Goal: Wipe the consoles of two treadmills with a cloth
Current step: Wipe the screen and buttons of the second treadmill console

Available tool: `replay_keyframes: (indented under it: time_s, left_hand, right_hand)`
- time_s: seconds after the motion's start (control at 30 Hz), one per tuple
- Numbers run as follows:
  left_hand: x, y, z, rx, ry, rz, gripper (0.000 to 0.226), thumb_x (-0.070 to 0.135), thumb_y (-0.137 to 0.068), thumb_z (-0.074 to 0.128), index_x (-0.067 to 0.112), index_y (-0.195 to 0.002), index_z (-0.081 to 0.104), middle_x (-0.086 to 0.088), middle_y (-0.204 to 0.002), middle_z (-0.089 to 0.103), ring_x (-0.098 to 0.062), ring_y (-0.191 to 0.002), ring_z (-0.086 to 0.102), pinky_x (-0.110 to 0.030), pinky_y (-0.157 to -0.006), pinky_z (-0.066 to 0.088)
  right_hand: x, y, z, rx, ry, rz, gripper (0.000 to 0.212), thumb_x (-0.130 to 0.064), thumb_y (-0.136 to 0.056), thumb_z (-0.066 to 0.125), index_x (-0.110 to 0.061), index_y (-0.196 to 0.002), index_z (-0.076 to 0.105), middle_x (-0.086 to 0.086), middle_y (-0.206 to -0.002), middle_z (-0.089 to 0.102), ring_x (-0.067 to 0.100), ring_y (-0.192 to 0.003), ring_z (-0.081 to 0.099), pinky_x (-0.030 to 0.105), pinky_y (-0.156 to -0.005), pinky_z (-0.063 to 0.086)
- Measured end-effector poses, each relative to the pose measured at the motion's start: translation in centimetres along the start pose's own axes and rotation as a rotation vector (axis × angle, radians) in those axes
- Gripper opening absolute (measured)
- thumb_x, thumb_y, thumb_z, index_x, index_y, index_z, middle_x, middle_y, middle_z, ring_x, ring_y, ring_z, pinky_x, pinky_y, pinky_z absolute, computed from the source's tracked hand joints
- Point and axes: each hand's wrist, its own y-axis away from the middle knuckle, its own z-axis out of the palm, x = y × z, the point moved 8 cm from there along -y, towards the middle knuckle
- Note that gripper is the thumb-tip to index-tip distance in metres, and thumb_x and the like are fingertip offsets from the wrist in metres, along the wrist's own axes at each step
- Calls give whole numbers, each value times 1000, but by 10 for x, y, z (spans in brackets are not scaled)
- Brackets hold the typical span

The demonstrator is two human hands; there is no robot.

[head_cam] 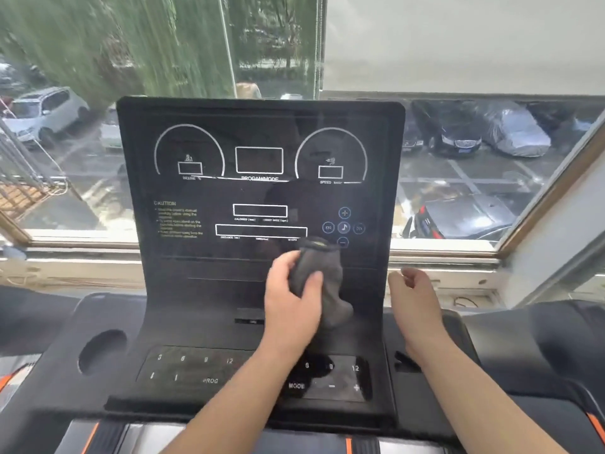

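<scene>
A wide window (491,178) with parked cars outside fills the background. Before it stands the black treadmill console (203,198), its upright panel curving down into a keypad deck. A round cup holder (102,351) sits at the deck's left edge. The left hand (291,303) has its grip closed around a grey cloth (322,283), pressed against the panel's lower right part. The right hand (414,294) hovers just beside the console's right edge, loosely curled and empty.
</scene>
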Motion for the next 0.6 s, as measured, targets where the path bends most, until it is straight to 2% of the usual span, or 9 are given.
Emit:
replay_keyframes:
  time_s: [0.07,0.13,0.17,0.2,0.27,0.33,0.43,0.53,0.6]
  left_hand:
    - [5,-23,-71,219,-29,0,37,23,-93,74,42,-120,57,5,-124,65,-14,-114,65,-43,-105,53]
    - [9,-39,-138,416,-98,-17,38,29,-95,70,42,-126,54,0,-133,57,-18,-120,60,-42,-111,48]
    - [7,-47,-167,495,-126,-43,39,30,-98,68,37,-133,53,-2,-139,50,-20,-124,56,-37,-114,44]
    - [1,-54,-191,563,-171,-79,41,29,-100,66,31,-138,52,-5,-145,44,-22,-127,53,-33,-113,41]
    - [-16,-67,-220,633,-270,-171,44,28,-102,64,26,-144,50,-10,-150,39,-31,-132,50,-38,-112,40]
    - [-38,-76,-222,627,-322,-264,46,26,-102,62,22,-146,49,-16,-150,41,-38,-133,49,-46,-115,38]
    - [-55,-72,-183,567,-320,-263,46,22,-101,62,26,-144,46,-16,-146,41,-41,-131,48,-52,-113,41]
    - [-34,-59,-113,361,-430,-1,50,18,-94,70,28,-139,50,-11,-136,44,-36,-117,49,-48,-94,51]
    - [-15,-48,-61,112,-540,244,55,17,-87,76,33,-134,53,-4,-128,48,-31,-106,52,-43,-80,57]
  right_hand:
    - [-14,-1,24,-16,18,-27,40,-32,-103,52,-18,-140,56,6,-148,50,27,-131,52,40,-106,41]
    - [-28,-1,41,29,30,-82,22,-32,-98,52,-20,-115,60,9,-130,58,30,-114,57,43,-99,47]
    - [-35,-1,47,73,48,-107,25,-34,-96,52,-18,-112,60,12,-126,61,33,-111,59,47,-99,49]
    - [-38,-1,53,120,73,-118,36,-37,-93,51,-13,-118,61,16,-126,63,37,-114,60,51,-103,50]
    - [-42,2,65,182,128,-114,64,-39,-92,52,2,-141,51,27,-141,57,45,-132,51,58,-115,41]
    - [-41,5,73,205,139,-66,71,-35,-99,55,7,-153,35,30,-155,45,45,-145,39,58,-122,32]
    - [-37,2,71,249,123,-41,64,-31,-102,54,3,-153,37,27,-155,44,44,-144,39,56,-122,33]
    - [-39,2,69,268,88,-33,62,-37,-100,52,2,-148,44,27,-153,44,48,-141,41,60,-119,35]
    - [-52,8,71,276,204,-106,68,-34,-102,53,3,-156,36,27,-163,34,45,-150,31,58,-126,27]
